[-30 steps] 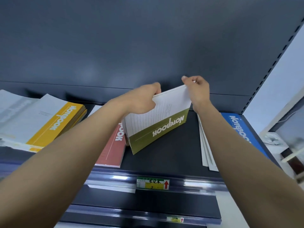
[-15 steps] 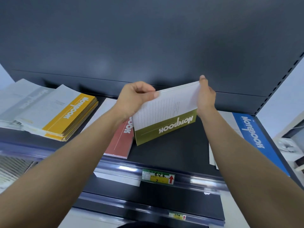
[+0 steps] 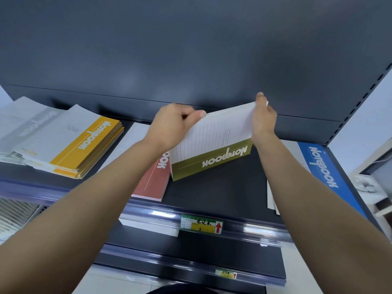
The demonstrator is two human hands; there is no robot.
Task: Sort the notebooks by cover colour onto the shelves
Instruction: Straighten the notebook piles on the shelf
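Fingers (image 3: 199, 113) of your left hand (image 3: 176, 124) and right hand (image 3: 263, 118) grip the olive-green notebooks (image 3: 212, 151) by the top corners (on edge, tilted) on the shelf (image 3: 222, 194) between red notebooks (image 3: 152, 181) and blue notebooks (image 3: 322, 166).

Premises: retail shop, stationery section. Dark metal display shelf (image 3: 222, 194) with slotted upright (image 3: 360, 98) at right. A clear plastic label rail (image 3: 148, 211) along the front edge carries a printed price tag (image 3: 201, 223) with a red arrow. Identical notebooks are stocked by colour: yellow stack (image 3: 84, 145), blue stack (image 3: 324, 166).
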